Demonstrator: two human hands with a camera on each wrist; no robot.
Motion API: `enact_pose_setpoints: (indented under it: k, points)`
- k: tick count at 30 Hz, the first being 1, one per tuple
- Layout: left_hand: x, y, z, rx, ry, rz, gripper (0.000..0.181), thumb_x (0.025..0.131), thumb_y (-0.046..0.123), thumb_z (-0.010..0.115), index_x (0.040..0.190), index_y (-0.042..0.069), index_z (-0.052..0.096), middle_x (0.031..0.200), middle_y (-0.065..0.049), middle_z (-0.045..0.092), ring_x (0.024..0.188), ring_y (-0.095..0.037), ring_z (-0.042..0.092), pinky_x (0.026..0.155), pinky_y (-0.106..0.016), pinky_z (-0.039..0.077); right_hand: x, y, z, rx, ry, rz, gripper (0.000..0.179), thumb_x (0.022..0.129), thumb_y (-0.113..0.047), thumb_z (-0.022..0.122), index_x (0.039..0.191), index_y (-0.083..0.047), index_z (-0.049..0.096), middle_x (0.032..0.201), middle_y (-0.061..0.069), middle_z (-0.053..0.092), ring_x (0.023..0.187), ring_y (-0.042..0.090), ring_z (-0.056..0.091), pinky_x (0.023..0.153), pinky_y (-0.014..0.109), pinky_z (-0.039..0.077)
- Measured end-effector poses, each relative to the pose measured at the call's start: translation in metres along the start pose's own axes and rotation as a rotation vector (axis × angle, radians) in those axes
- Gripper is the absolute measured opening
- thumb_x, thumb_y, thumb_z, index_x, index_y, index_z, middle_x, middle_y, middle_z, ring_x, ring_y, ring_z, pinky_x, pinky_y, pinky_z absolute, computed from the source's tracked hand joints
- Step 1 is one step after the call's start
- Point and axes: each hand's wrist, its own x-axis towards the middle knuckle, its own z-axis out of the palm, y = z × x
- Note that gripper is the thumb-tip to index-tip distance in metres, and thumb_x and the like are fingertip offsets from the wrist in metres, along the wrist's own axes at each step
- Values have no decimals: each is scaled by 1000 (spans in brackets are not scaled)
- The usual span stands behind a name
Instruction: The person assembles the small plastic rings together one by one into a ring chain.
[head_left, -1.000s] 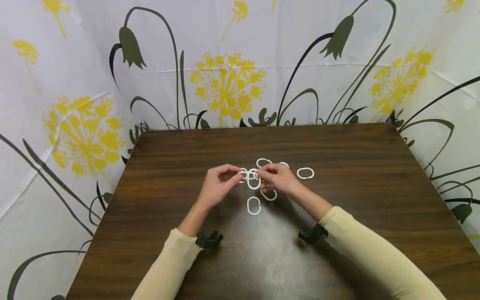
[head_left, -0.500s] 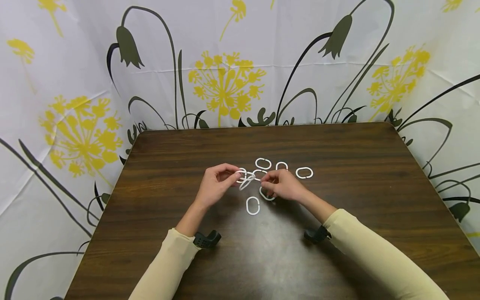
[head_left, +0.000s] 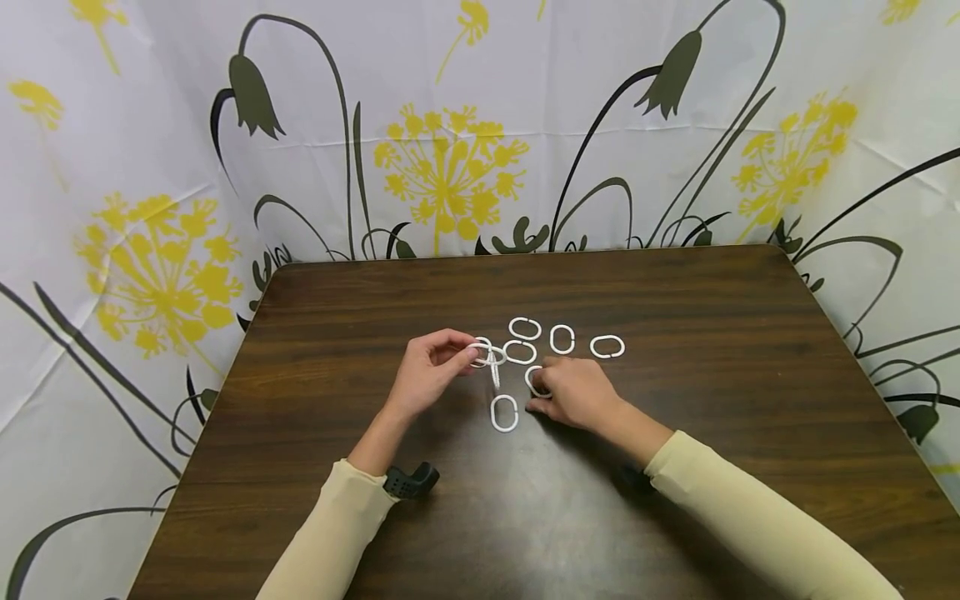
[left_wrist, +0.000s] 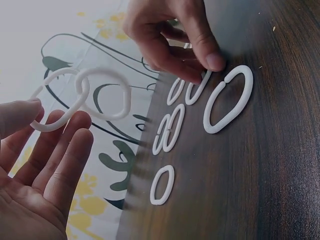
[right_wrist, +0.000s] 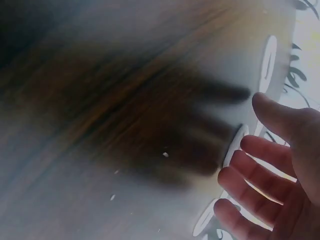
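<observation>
My left hand (head_left: 427, 375) pinches a white oval shower curtain ring (left_wrist: 50, 129) between thumb and fingers, above the table. Through it hangs a second white ring (left_wrist: 127, 97), linked to the first; the head view shows this hanging ring (head_left: 495, 377) almost edge-on. Low over the table, my right hand (head_left: 577, 392) has its fingertips at another white ring (head_left: 527, 382), partly covering it. Thumb and fingers of the right hand (right_wrist: 280, 170) are spread apart in the right wrist view.
Several more white rings, each with a small gap, lie on the dark wooden table (head_left: 360, 308): one ring (head_left: 493, 414) nearer the body, the others behind the hands, out to a ring (head_left: 606, 337) at the right. A flower-printed curtain (head_left: 315, 183) stands behind the table.
My right hand has let go of the linked rings, moving right and nearer the body to a ring on the table. The left hand stays nearly in place, and the second ring now hangs down.
</observation>
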Motion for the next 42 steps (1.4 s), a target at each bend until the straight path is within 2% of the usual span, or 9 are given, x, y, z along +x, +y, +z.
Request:
enact_pose_setpoints:
  k: [4,7,11,17,24,29,36,42]
  points:
    - [3,-18,-2,-12,7,12,19,91,2,69,106,-9,67,98,-22,68,84,-34,69,71,-37,59,-1,0,1,-45,32,-34,32,75,-38,82,63,-23,56,70,-4,52,60,20,60,44,39,44]
    - [3,-17,-2,-7,6,3,20,91,3,69,107,-10,67,99,-22,68,88,-46,65,72,-40,59,-2,0,0,-52,31,-36,23,77,-28,81,65,-24,62,72,-3,56,62,21,62,47,40,47]
    - [2,-17,-2,-7,1,1,24,91,3,69,109,-12,65,100,-25,67,87,-41,67,73,-43,58,-3,1,1,-55,56,-41,18,78,-19,78,66,-22,65,72,-3,57,61,22,61,47,42,48]
    - [2,-17,-3,-9,1,8,26,91,2,68,110,-15,63,100,-27,67,86,-36,68,74,-44,58,-4,1,4,-59,87,-30,19,78,-17,74,63,-21,63,70,-2,56,57,22,59,42,40,45]
    - [2,-19,-4,-12,17,5,23,91,3,69,108,-13,65,99,-24,67,86,-44,66,72,-43,58,-5,0,3,-29,62,17,3,78,-21,77,80,-21,74,74,-2,56,63,19,61,47,40,48]
    - [3,-20,-4,-5,16,20,23,91,5,69,108,-11,66,99,-26,68,86,-43,66,72,-42,59,-5,1,2,-28,45,40,3,80,-22,79,79,-25,76,75,-4,57,66,20,63,49,40,49]
    - [2,-18,-5,-8,15,25,24,91,4,69,108,-12,65,98,-22,68,88,-49,64,71,-39,59,-3,1,5,-25,81,1,8,80,-15,77,76,-20,72,74,-2,57,66,22,63,49,41,49]
    - [2,-19,-7,-9,16,26,22,91,4,69,107,-11,66,99,-24,68,86,-43,67,72,-39,59,-4,0,7,-19,92,15,8,81,-15,75,77,-18,68,75,-3,57,68,20,63,50,40,49]
